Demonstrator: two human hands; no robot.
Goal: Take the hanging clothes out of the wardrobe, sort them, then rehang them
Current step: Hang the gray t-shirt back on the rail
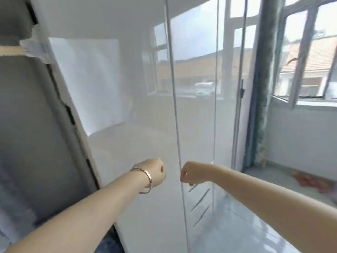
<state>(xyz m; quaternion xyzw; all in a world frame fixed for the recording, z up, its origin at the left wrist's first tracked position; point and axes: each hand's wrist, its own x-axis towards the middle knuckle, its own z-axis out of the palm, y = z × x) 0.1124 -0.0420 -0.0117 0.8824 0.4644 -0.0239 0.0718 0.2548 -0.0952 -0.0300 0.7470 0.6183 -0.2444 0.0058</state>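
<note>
- We are facing the wardrobe [145,143]; its glossy white doors are meeting at a thin vertical seam [175,106], so the wardrobe is standing shut directly ahead of us.
- Left hand [155,172] is reaching to the left door [127,179], just left of the seam, knuckles toward us.
- Its grip is curling inward; the fingertips are hidden behind the fist, and we cannot tell whether they are pinching anything.
- A metal bracelet [147,177] is hanging on the left wrist.
- Right hand [191,173] is reaching to the right door [197,115], its knuckles touching or nearly touching the seam.
- Its grip is also curling; what it is closing on, if anything, we cannot tell.
- The two hands are sitting level with each other, one on either side of the seam, apart.
- A pale rectangle [87,79] is showing on the upper part of the left door; paper or reflection, unclear.
- The doors are mirroring panes and buildings from outside.
- Left of the wardrobe, a grey panel [27,125] is running top to bottom.
- Right of the wardrobe, a bluish curtain [260,88] is hanging just beside its edge, and beyond it a window [310,61] is standing open.
- Below the window, well right of the wardrobe, a blurred reddish thing [310,179] is lying on the sill-level ledge.
- A shiny tiled floor [237,225] is spreading at the foot of the wardrobe.
</note>
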